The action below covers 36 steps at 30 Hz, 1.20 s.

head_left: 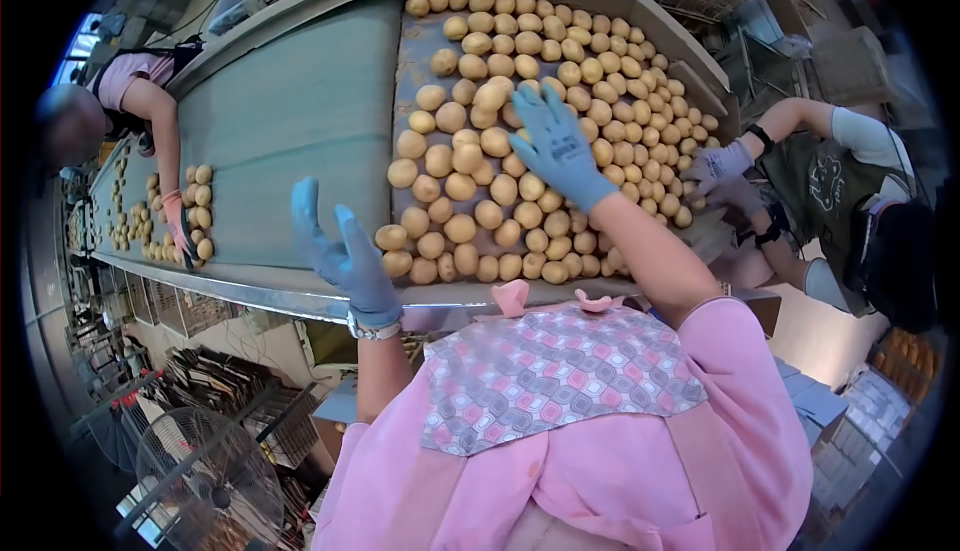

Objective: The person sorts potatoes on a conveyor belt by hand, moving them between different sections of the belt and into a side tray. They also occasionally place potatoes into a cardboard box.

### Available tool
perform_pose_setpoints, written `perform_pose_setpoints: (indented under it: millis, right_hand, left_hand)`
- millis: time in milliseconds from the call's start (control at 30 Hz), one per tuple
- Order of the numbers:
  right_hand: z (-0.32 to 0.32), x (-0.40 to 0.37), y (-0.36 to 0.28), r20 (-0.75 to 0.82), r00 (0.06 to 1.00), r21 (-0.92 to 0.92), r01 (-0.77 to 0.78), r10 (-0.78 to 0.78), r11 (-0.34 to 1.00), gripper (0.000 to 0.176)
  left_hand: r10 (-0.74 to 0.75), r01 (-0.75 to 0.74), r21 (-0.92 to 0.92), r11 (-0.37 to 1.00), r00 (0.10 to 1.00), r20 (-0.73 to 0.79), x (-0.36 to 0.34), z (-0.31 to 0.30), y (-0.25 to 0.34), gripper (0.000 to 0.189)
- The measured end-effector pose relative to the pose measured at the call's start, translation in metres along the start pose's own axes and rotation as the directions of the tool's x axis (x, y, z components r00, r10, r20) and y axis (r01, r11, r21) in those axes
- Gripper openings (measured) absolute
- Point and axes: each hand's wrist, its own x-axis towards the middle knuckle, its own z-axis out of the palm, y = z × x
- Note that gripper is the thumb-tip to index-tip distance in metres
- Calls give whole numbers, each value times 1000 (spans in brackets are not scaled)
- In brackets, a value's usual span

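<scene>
Round yellow-tan produce that looks like potatoes (466, 158) covers the right part of the sorting table, mostly in a single layer. My right hand (562, 146), in a blue glove, lies over the middle of them, palm down with fingers stretched forward. It touches the potatoes under it and grips none that I can see. My left hand (352, 263), gloved the same way, is raised above the near metal rim, left of the potatoes. Its thumb and fingers are apart with nothing between them. The green conveyor belt (300, 121) runs off to the left beyond it.
At the far left a co-worker's gloved hand (177, 226) reaches to potatoes on the belt. Another co-worker's gloved hands (722, 166) are at the right end of the table. A metal rim (290, 293) borders the near side. A large fan (210, 481) stands at lower left.
</scene>
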Motion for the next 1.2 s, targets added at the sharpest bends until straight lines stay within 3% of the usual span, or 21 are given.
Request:
perform_pose_setpoints:
  millis: [33, 133, 233, 267, 400, 467, 567, 667, 700, 767, 833, 933, 1033, 1133, 1200]
  right_hand:
    - [-13, -12, 13, 45, 999, 50, 10, -12, 999, 65]
    - [-20, -29, 24, -85, 990, -236, -131, 114, 963, 56]
    - [-39, 7, 0, -126, 992, -191, -39, 15, 981, 44]
    - [-33, 15, -5, -57, 993, -154, 89, -99, 984, 33]
    - [9, 65, -51, 64, 996, -162, 68, -59, 984, 27]
    - [13, 95, -74, 195, 963, -374, -100, 184, 922, 31]
    - [20, 132, -71, 404, 883, -385, -73, 239, 920, 28]
    - [28, 128, -19, 292, 955, 23, -62, 53, 998, 27]
    - [29, 119, -19, 169, 983, 152, -104, 78, 983, 26]
    - [23, 101, -26, -80, 982, 403, -125, 171, 907, 24]
    - [7, 71, -66, -21, 995, 704, -53, 96, 709, 25]
    - [-10, 21, -86, -64, 987, 496, 159, -147, 854, 24]
    - [-17, 20, -55, 67, 998, 374, -28, 3, 927, 30]
    - [-21, 39, -40, -80, 996, 271, 56, -36, 961, 31]
    - [-10, 53, -52, 18, 997, 150, 73, -77, 986, 37]
  left_hand:
    - [-3, 3, -6, 1000, 1000, -24, -1, 2, 1, 45]
    - [-2, 2, -12, 1000, 1000, -31, -3, 2, 5, 44]
    - [41, -42, 46, 998, 999, 16, 2, 2, 4, 43]
    - [60, -62, 72, 995, 998, 35, 3, 4, 4, 43]
    - [-24, 25, -18, 1000, 998, 59, 1, 7, 7, 46]
    - [-88, 98, -94, 991, 990, 111, 1, 6, 7, 48]
    - [-31, 53, -99, 994, 976, 216, -2, 5, 0, 51]
    - [-67, 106, -102, 989, 941, 331, -1, 10, -2, 59]
    - [-30, 68, -93, 993, 931, 364, -2, 12, 0, 62]
    - [51, -15, -87, 996, 903, 426, 0, 20, 4, 67]
    - [80, -46, -82, 996, 874, 479, -3, 26, -1, 73]
    - [111, -153, 25, 988, 806, 582, 2, 26, -4, 74]
    - [90, -153, 59, 986, 807, 584, -1, 26, -12, 73]
    - [99, -164, 71, 984, 834, 542, 0, 22, -11, 71]
    - [86, -147, 72, 986, 841, 535, 3, 23, -8, 72]
